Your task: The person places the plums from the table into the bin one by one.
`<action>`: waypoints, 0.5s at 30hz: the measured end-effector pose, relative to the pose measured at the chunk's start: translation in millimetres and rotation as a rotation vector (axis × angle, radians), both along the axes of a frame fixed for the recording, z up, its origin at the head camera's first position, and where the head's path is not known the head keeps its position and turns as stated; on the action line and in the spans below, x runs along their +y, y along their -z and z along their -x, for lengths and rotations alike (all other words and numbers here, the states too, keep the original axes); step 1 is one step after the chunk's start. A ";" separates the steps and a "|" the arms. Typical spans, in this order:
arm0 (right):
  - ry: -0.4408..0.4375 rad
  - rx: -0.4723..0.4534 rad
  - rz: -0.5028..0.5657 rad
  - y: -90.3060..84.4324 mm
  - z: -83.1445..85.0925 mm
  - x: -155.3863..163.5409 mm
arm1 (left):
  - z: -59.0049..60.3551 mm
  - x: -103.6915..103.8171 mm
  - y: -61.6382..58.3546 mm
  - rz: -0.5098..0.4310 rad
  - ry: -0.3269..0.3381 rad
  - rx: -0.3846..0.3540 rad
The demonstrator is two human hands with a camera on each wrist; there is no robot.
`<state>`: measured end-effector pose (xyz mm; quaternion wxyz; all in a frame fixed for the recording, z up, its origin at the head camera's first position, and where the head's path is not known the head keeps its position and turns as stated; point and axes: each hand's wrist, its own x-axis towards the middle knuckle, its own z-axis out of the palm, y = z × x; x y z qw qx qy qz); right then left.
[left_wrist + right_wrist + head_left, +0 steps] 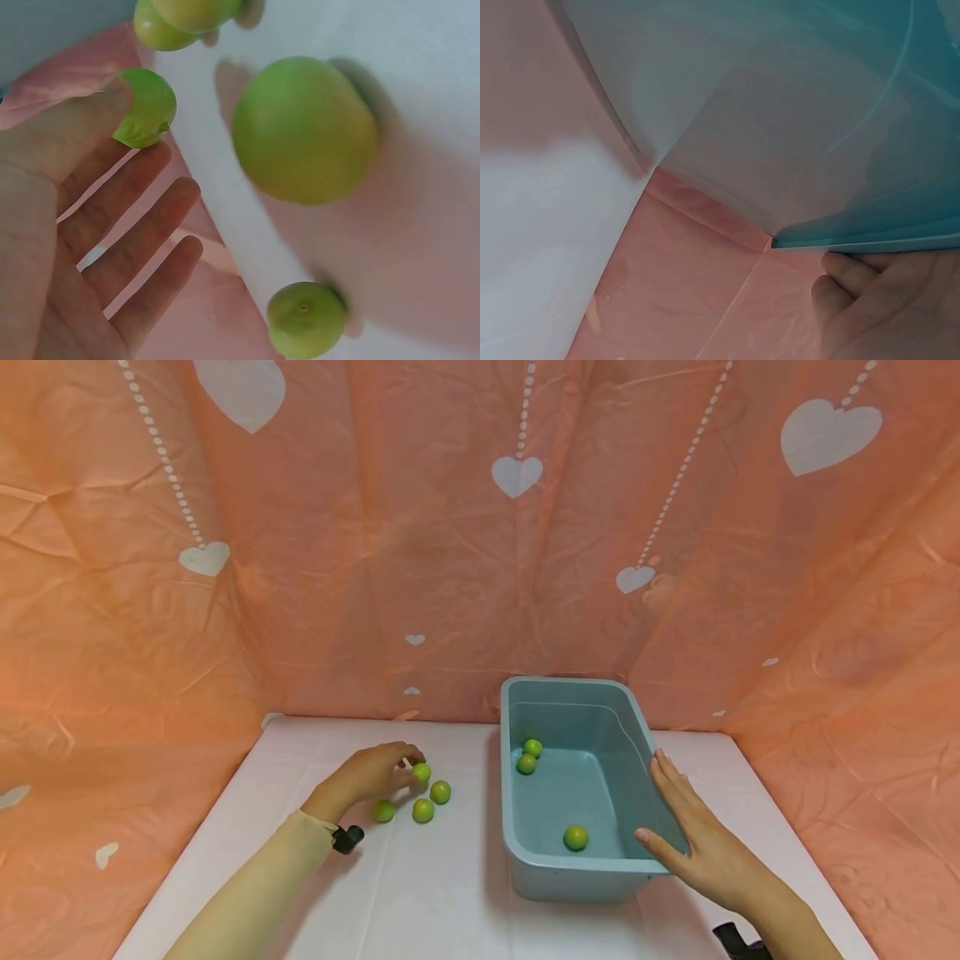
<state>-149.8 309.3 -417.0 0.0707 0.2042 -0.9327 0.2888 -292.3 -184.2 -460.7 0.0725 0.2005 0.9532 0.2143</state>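
Note:
My left hand (411, 766) lies on the white table with its thumb and a fingertip pinching a small green ball (422, 772). The left wrist view shows the thumb (90, 124) pressed on that ball (150, 101), the other fingers (142, 225) straight. Three more green balls (440, 792) (423, 810) (383, 811) sit right beside it. A blue plastic bin (637, 727) stands to the right with three green balls (533, 747) (527, 764) (576, 837) inside. My right hand (663, 806) rests flat against the bin's right wall near the front corner, fingers straight; the right wrist view shows it (870, 300) just under the rim (870, 241).
The white table (420, 893) is walled on three sides by an orange cloth with white hearts (517, 475). A black wrist strap (348, 838) sits on my left sleeve. Bare table lies in front of the balls and bin.

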 end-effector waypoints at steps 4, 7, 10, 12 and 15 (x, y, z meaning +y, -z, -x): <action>-0.002 0.005 -0.011 -0.9 0.2 -0.1 | -0.1 0.5 -2.1 0.004 0.036 0.042; -0.007 0.016 -0.017 -2.6 0.2 0.0 | -0.6 3.2 -5.1 0.001 0.056 0.066; -0.008 0.024 -0.020 -3.8 -0.2 0.1 | -0.1 7.3 -9.2 0.002 0.093 0.102; -0.007 0.022 -0.019 -4.2 -0.2 0.1 | 0.3 10.1 -12.1 0.009 0.118 0.130; -0.005 0.018 -0.023 -3.0 0.3 0.2 | 0.1 14.5 -17.1 0.009 0.132 0.142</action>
